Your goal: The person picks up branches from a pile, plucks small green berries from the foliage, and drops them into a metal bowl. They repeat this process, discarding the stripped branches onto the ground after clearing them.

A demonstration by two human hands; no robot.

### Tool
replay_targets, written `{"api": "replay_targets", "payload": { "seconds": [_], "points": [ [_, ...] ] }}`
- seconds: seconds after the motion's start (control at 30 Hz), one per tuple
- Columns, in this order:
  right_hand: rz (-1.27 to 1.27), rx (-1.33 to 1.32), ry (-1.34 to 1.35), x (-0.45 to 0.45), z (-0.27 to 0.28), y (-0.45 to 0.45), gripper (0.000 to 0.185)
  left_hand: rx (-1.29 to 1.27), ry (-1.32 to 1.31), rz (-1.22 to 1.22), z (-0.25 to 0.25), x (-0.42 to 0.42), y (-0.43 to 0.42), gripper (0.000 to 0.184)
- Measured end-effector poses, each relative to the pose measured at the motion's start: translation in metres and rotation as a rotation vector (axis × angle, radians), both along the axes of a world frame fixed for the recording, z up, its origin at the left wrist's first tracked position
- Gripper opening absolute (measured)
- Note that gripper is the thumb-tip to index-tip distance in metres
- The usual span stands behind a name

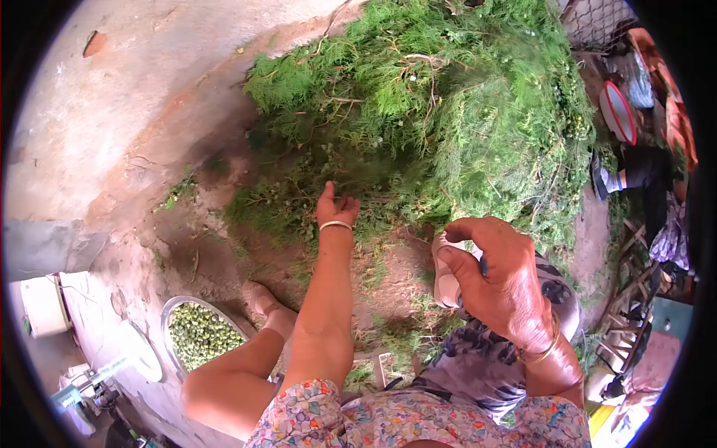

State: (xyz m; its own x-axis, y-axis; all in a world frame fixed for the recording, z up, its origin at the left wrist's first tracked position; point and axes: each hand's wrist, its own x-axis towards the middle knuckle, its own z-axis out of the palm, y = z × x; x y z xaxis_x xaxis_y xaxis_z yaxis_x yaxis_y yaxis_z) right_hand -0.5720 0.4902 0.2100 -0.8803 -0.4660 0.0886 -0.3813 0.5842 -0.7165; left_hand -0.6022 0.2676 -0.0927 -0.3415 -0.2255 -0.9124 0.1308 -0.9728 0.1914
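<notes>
An oval metal basin (166, 321) is sitting on the floor at the left, and small green cones or berries (202, 336) are filling it in a broad, even layer. Beyond it, a pale round disc (142, 351) is standing on a light-blue stem, and a white box (43, 306) is resting farther left, its inside not showing. At the far right, a round white thing with a red rim (618, 112) is leaning among bundled cloths; I cannot tell whether it is holding anything. The heap of green branches (478, 112) is covering the ground ahead, spreading from beside the wall (149, 82) toward the person's feet. The left hand (337, 207), wearing a white bangle (336, 225), is reaching to the near edge of this heap with fingers bent beside a thin branch; I cannot tell whether it is grasping it. The right hand (493, 276) is hovering above the right knee, loosely curved and released, thumb and forefinger standing apart, its palm side hidden; a gold bracelet (541, 347) is circling its wrist. The bare left leg (231, 381) is coming between the basin and the left arm, and the right hand is partly blocking a light shoe (446, 284). Wooden frames (620, 336) are crowding the right edge.
</notes>
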Motion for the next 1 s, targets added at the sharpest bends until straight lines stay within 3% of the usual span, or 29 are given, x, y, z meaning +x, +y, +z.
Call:
{"api": "replay_targets", "payload": {
  "seconds": [0.17,0.3,0.43,0.47,0.57,0.7,0.73,0.87,1.0],
  "points": [
    [0.038,-0.009,0.046,0.005,0.002,0.000,0.023,0.075,0.099,-0.033,-0.027,0.018,0.014,0.036],
    [0.084,0.039,0.077,0.002,0.000,0.002,0.025,0.113,0.431,0.014,-0.039,0.020,0.024,0.043],
    [0.067,0.071,0.096,-0.002,-0.002,0.003,0.027,0.220,0.351,0.196,-0.040,0.006,0.020,0.058],
    [0.062,0.073,0.101,-0.002,-0.002,0.003,0.027,0.185,0.225,0.291,-0.038,0.001,0.019,0.058],
    [0.083,0.083,0.092,-0.002,-0.001,0.005,0.026,0.312,0.286,0.404,-0.039,-0.008,0.002,0.053],
    [0.097,0.086,0.078,-0.001,-0.002,0.007,0.023,0.133,0.133,0.272,-0.057,0.011,-0.021,0.040],
    [0.083,0.081,0.089,-0.001,-0.003,0.007,0.022,0.014,0.002,0.236,-0.031,0.013,-0.017,0.028],
    [0.080,0.084,0.139,-0.002,-0.003,0.007,0.018,-0.004,-0.095,0.115,-0.026,0.045,-0.026,0.016],
    [0.103,0.125,0.122,-0.003,-0.004,0.005,0.017,-0.002,-0.147,-0.005,-0.021,0.107,-0.022,0.022]
  ]
}}
